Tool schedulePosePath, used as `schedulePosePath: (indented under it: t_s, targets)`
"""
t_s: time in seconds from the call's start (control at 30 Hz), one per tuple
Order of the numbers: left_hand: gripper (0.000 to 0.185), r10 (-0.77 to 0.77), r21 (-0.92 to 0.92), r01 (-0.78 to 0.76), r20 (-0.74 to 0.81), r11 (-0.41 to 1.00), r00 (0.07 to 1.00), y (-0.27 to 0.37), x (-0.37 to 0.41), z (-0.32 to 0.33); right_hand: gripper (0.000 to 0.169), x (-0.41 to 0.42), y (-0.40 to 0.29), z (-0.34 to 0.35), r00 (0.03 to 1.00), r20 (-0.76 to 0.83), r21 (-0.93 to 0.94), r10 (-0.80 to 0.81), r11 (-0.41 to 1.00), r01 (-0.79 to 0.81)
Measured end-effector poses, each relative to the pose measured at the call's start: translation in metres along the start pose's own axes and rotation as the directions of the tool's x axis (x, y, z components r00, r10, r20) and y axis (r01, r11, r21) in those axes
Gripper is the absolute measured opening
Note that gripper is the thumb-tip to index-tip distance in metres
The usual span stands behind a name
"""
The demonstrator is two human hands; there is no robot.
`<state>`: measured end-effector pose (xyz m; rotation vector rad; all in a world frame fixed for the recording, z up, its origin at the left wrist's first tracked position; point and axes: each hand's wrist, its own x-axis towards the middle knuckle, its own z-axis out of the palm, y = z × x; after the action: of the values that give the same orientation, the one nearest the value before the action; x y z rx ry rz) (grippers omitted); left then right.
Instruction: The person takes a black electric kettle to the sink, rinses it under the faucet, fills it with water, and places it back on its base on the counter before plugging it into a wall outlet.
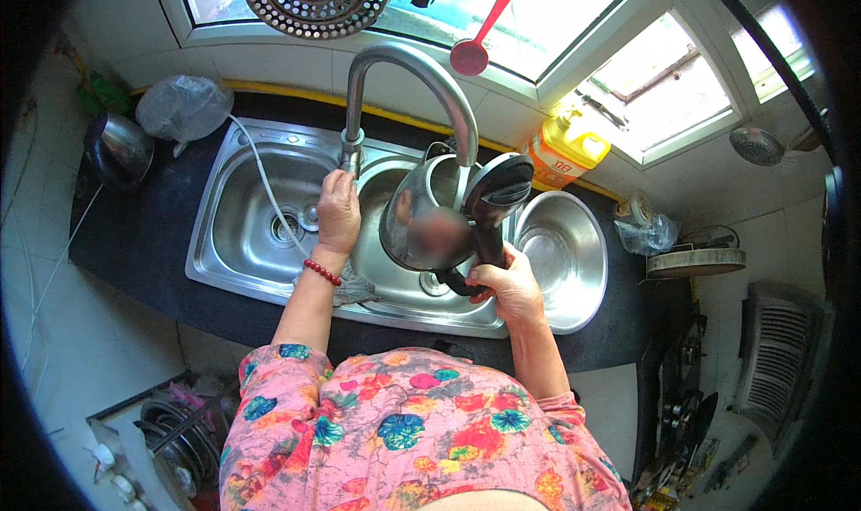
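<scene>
My right hand (pixel 511 285) is closed round the black handle of a steel electric kettle (pixel 417 221), which is tilted over the right basin of the double steel sink (pixel 269 289) with its lid (pixel 501 181) raised. The curved spout of the steel faucet (pixel 410 57) ends over the kettle's open mouth, and water runs from it into the kettle. My left hand (pixel 338 208), with a red bead bracelet above the wrist, is at the faucet's base; its fingertips touch the lever area, and the lever is mostly hidden. A grey cloth (pixel 353 289) lies on the sink's front edge.
A steel bowl (pixel 572 262) stands right of the sink, with a yellow detergent jug (pixel 565 147) behind. To the left are a plastic bag (pixel 185 107) and a dark metal vessel (pixel 118 151). A white hose (pixel 259 168) crosses the left basin. A red spoon (pixel 469 57) hangs by the window.
</scene>
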<state>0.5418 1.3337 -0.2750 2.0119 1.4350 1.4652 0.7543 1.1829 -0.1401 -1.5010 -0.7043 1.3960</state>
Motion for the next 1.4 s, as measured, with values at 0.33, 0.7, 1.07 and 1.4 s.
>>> schedulePosePath:
  t_s: [0.33,0.7,1.07,1.4]
  targets:
    - [0.010,-0.058,0.053,0.061,-0.058,0.997,0.997,-0.003,0.004,0.006,0.027,0.000,0.006,-0.001,1.000,-0.015,0.023,0.008,1.000,-0.008]
    - [0.008,-0.077,0.037,0.078,-0.042,0.996,0.996,-0.004,0.008,0.004,0.028,0.005,0.005,0.001,0.999,-0.032,0.040,0.005,0.999,-0.004]
    - [0.009,-0.062,0.036,0.063,-0.038,0.997,0.997,-0.005,0.010,0.005,0.029,0.007,0.003,0.002,1.000,-0.025,0.037,-0.005,0.999,0.006]
    - [0.008,-0.075,0.037,0.075,-0.003,0.997,0.997,-0.001,0.015,0.002,0.029,0.007,0.002,0.005,1.000,-0.029,0.026,-0.002,1.000,0.003]
